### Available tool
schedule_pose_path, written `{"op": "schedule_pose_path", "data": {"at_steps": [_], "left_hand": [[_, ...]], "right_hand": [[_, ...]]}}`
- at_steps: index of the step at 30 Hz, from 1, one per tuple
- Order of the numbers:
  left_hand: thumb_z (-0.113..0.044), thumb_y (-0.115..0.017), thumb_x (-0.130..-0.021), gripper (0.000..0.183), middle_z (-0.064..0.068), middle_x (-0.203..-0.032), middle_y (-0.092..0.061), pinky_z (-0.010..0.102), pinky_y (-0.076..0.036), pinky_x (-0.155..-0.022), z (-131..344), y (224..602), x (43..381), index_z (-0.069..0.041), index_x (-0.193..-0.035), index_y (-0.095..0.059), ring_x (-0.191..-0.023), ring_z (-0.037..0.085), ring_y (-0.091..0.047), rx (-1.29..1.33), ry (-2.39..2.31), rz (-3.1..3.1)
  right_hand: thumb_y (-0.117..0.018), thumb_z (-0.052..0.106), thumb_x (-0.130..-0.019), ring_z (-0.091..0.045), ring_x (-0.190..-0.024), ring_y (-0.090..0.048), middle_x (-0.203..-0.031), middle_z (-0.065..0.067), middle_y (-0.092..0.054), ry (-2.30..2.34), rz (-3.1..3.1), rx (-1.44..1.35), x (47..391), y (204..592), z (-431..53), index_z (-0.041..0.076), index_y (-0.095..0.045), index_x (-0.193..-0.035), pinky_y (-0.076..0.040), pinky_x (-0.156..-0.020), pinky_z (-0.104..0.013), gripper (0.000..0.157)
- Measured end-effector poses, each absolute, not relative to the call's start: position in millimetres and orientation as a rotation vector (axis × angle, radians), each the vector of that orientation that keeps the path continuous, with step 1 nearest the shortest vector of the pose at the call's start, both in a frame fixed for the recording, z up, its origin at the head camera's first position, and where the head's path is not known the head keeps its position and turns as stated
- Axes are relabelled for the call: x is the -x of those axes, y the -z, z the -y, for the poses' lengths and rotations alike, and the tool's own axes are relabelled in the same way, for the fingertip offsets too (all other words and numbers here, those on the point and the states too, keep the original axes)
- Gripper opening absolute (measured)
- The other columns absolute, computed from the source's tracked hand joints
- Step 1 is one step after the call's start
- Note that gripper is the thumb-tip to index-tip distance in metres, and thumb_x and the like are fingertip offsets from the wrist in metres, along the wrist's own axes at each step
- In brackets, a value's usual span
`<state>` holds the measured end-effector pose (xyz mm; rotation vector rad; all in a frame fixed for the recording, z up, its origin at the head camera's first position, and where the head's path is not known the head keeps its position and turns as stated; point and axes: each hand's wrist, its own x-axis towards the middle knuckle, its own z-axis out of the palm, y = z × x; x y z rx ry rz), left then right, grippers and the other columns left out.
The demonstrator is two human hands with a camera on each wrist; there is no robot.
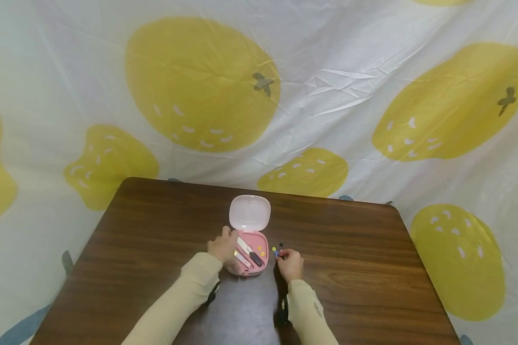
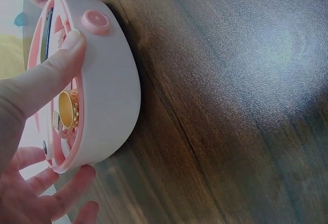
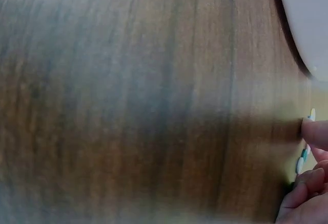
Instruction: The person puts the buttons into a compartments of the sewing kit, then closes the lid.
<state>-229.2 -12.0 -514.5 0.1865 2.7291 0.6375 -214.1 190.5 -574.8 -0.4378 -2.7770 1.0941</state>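
Observation:
A pink and white sewing case (image 1: pixel 244 273) stands with its pale lid (image 1: pixel 249 213) up. Inside are a light-and-dark slim tool (image 1: pixel 253 258), a pale slim tool (image 1: pixel 242 259), small yellow rings (image 1: pixel 259 248) and a gold thimble (image 2: pixel 67 110). My left hand (image 1: pixel 222 247) is at the case's left side, its straight thumb across the rim beside the round pink catch (image 2: pixel 96 22) and its other fingers spread about the corner. My right hand (image 1: pixel 291 264) has its fingertips down at several small coloured buttons (image 1: pixel 276 252); I cannot tell whether one is pinched.
The case stands on a dark wooden table (image 1: pixel 362 278), with the buttons close to its right side. A black button (image 1: pixel 281 245) lies behind the right fingertips. A fruit-print cloth (image 1: pixel 328 105) hangs behind the table's far edge.

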Motion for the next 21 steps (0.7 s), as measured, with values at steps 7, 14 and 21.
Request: {"op": "schedule_pose_path", "data": {"at_steps": [7,14,21], "left_hand": [[-0.029,-0.091,-0.043,0.107,0.015,-0.124,-0.034,0.055,-0.038,-0.084,12.1,513.7,229.7,-0.008,-0.133,-0.038,-0.1,0.033,-0.05,-0.183,-0.628,-2.721],[-0.032,-0.091,-0.042,0.109,0.014,-0.123,-0.034,0.053,-0.038,-0.084,12.0,515.2,232.0,-0.009,-0.134,-0.037,-0.097,0.031,-0.051,-0.191,-0.621,-2.723],[-0.031,-0.091,-0.041,0.108,0.016,-0.124,-0.035,0.056,-0.037,-0.085,12.0,516.1,230.8,-0.007,-0.133,-0.038,-0.099,0.032,-0.052,-0.188,-0.639,-2.722]], "right_hand": [[-0.073,0.005,-0.07,-0.025,-0.071,-0.06,-0.073,-0.007,-0.065,-1.096,2.8,0.434,215.4,569.2,-189.3,0.003,-0.065,-0.067,-0.047,-0.071,-0.041,0.009],[-0.074,0.006,-0.069,-0.024,-0.068,-0.059,-0.068,-0.005,-0.064,-1.051,2.779,0.408,214.4,568.0,-189.9,0.006,-0.063,-0.063,-0.046,-0.067,-0.041,0.012],[-0.073,0.004,-0.069,-0.022,-0.064,-0.056,-0.066,-0.006,-0.063,-1.085,2.726,0.354,207.3,567.2,-191.8,0.003,-0.062,-0.063,-0.046,-0.065,-0.038,0.012]]}}
